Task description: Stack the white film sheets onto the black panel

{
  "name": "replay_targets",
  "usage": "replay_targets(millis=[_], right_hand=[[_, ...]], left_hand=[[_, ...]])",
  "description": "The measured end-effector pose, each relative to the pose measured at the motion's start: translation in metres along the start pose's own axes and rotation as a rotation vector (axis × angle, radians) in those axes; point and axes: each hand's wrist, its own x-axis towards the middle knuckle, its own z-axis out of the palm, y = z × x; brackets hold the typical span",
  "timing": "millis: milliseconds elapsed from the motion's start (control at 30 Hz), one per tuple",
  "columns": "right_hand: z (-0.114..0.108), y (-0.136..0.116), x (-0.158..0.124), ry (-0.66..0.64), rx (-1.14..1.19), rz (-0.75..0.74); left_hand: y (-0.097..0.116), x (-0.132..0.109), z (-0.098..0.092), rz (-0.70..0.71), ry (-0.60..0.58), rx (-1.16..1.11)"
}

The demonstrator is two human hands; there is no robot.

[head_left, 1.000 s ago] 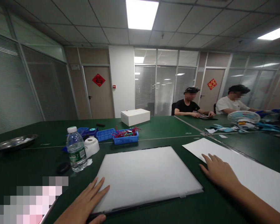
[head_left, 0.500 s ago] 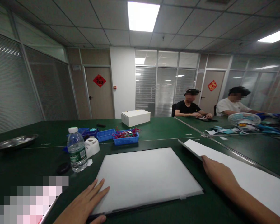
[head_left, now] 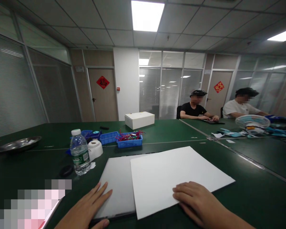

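Observation:
A flat panel [head_left: 116, 178] with a pale grey-white face and thin dark edges lies on the green table in front of me. My left hand [head_left: 85, 203] rests on its near left corner, fingers spread over the face and thumb by the front edge. A smooth white sheet [head_left: 166, 171] lies askew over the right part of the panel, covering much of it and reaching past its right side. Along the sheet's near edge is my right hand [head_left: 195, 200], its fingers on top and its thumb beneath, closed on the sheet.
Left of the panel stand a water bottle [head_left: 79, 154] and a white plastic housing [head_left: 94, 149]. Behind are blue bins [head_left: 130, 143], one with tangled wires, and a white box [head_left: 139, 120]. A metal tray [head_left: 19, 144] lies far left. Two people sit beyond, near a fan [head_left: 252, 122].
My right hand has carried the white sheet from the right side leftward, and it now overlaps the panel. My left hand stays on the panel's corner.

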Motion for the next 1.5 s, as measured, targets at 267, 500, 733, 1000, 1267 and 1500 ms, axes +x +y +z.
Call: replay_targets(millis=[267,500,733,1000,1267,1500], right_hand=[[-0.009,0.003,0.004,-0.118,0.160,0.057],[-0.005,0.000,0.009,-0.150,0.211,0.149],[-0.012,-0.002,0.001,-0.164,0.301,0.132],[0.005,0.054,-0.017,0.031,-0.022,0.393],[0.010,0.152,-0.066,0.059,-0.142,1.035],[0.015,0.170,-0.077,0.061,0.001,1.094]], left_hand=[[0.001,0.003,0.001,-0.012,0.002,-0.008],[-0.001,0.003,0.004,0.002,0.015,-0.001],[0.005,0.004,0.000,-0.013,-0.007,0.010],[0.004,0.003,0.000,-0.015,-0.015,0.004],[-0.003,0.002,0.002,0.000,0.011,-0.036],[0.000,0.000,0.003,-0.053,-0.027,-0.016]])
